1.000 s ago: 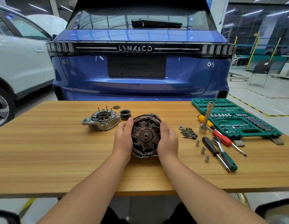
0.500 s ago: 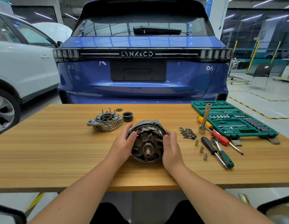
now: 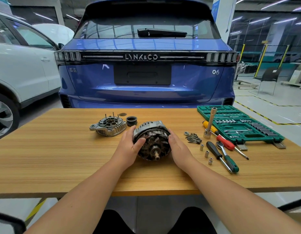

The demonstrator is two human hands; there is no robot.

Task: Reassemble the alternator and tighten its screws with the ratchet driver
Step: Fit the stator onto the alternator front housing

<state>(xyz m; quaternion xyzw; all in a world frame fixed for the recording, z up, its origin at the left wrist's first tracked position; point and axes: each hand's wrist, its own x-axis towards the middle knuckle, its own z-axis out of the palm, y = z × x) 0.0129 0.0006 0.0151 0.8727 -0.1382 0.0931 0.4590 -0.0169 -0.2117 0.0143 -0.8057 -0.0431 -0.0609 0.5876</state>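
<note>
The alternator body (image 3: 151, 141), a silver housing with copper windings and a rotor shaft facing me, is tilted toward me on the wooden table (image 3: 62, 157). My left hand (image 3: 129, 146) grips its left side, thumb over the front rim. My right hand (image 3: 178, 147) presses flat against its right side with straight fingers. The other housing half (image 3: 108, 126) lies at the back left, with a black pulley (image 3: 131, 121) beside it. A pile of screws (image 3: 193, 137) sits to the right. The green-handled ratchet driver (image 3: 228, 157) lies further right.
An open green socket case (image 3: 239, 125) stands at the right rear. A black-handled driver (image 3: 217, 154), a red screwdriver (image 3: 228, 143), a yellow-handled tool (image 3: 208, 126), an upright socket extension (image 3: 210, 123) and three loose sockets (image 3: 206, 154) lie nearby. A blue car (image 3: 146, 65) stands behind the table.
Both hands have tipped the alternator body from face-up to leaning toward me, so its shaft now points at me. My left thumb has come over the front rim.
</note>
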